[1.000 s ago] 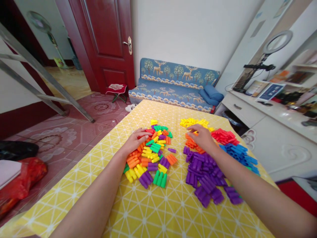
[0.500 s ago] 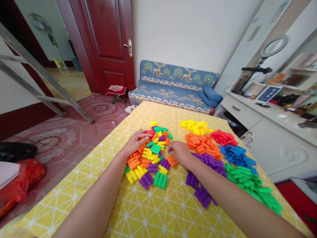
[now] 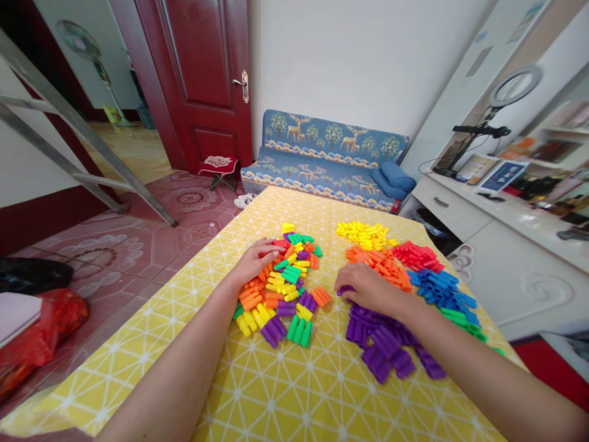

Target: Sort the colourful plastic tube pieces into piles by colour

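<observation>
My left hand [image 3: 254,260] lies flat, fingers spread, on the left edge of a mixed pile of coloured plastic blocks [image 3: 285,288]. Over at the top of the purple pile [image 3: 381,341], my right hand [image 3: 363,287] is curled, its fingertips pinching a purple block [image 3: 344,290]. Sorted piles sit on the right: yellow [image 3: 361,232], orange [image 3: 381,264], red [image 3: 418,255], blue [image 3: 439,288] and green [image 3: 460,319].
The blocks lie on a table with a yellow patterned cloth [image 3: 294,393]. A blue sofa [image 3: 329,156] and a red door [image 3: 202,80] stand behind. A white desk [image 3: 497,227] runs along the right. A metal ladder [image 3: 83,153] leans at the left.
My right hand went from the orange pile to the mixed pile, picked up a purple block, and has now moved right to the purple pile. The left hand has stayed put.
</observation>
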Demonstrator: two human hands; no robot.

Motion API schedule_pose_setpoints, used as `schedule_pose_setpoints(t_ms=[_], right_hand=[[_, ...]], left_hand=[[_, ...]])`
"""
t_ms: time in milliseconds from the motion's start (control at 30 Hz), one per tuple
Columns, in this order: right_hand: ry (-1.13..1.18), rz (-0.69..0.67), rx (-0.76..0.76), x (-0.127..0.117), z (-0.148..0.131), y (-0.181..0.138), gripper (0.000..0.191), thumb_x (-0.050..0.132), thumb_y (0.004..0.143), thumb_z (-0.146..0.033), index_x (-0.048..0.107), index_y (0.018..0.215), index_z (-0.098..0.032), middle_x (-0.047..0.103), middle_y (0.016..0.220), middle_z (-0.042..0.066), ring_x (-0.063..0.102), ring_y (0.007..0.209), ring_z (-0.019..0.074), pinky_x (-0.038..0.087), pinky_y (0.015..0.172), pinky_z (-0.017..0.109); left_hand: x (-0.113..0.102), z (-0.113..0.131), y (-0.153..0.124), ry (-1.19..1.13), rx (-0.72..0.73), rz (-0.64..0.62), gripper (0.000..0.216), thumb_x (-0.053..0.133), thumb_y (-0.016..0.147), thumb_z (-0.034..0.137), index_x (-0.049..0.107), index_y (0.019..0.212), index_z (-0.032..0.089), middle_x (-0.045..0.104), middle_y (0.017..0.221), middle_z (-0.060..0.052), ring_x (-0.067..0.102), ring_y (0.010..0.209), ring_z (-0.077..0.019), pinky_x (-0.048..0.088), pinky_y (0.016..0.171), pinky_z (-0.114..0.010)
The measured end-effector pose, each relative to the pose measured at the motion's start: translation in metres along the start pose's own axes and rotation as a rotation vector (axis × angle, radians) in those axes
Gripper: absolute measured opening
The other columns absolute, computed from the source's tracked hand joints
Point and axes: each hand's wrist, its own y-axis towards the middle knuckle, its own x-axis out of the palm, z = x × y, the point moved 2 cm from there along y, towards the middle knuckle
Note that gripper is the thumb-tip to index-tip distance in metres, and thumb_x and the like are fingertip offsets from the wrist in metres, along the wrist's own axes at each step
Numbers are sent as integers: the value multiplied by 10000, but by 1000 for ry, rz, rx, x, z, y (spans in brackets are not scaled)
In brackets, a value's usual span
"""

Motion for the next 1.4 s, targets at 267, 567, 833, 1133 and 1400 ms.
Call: schedule_pose_setpoints(t_ms=[267,567,833,1133,1400], right_hand=[[127,192,56,9,0,4,139,591,780,-123,705,777,-201,685,884,44,615,885,177,428,853,315],[383,687,626,72,-10,105,687,587,693,-126,444,1363,-173,470,1370,136,389,1314,294,298,1104,449],[450,806,628,84,6,136,574,534,742,-138,510,1314,-185,567,1311,97,447,1242,260,287,1093,418],[572,938,743,84,17,134,371,406,874,-342,615,1113,-150,674,1091,104,598,1029,231,437,919,353],[592,973,754,86,18,129,243,505,772,-200,635,976,-173,702,970,58,631,919,197,458,854,305]], left_hand=[[0,3,0,-8,-14,16,415,542,840,533,726,1094,261,564,1360,-76,397,1349,-283,245,1164,-463],[-1,5,-1,-2,-25,14,404,535,845,497,726,1090,237,554,1363,-95,395,1348,-273,230,1167,-465],[-2,11,-1,2,-25,20,381,542,844,465,731,1082,235,572,1342,-98,415,1336,-274,244,1164,-464],[-2,13,-2,-14,-19,31,360,534,850,440,732,1070,234,596,1314,-88,432,1322,-259,254,1161,-462],[-1,11,-1,-31,-10,19,383,533,851,447,726,1085,215,585,1318,-103,426,1325,-254,255,1158,-442]])
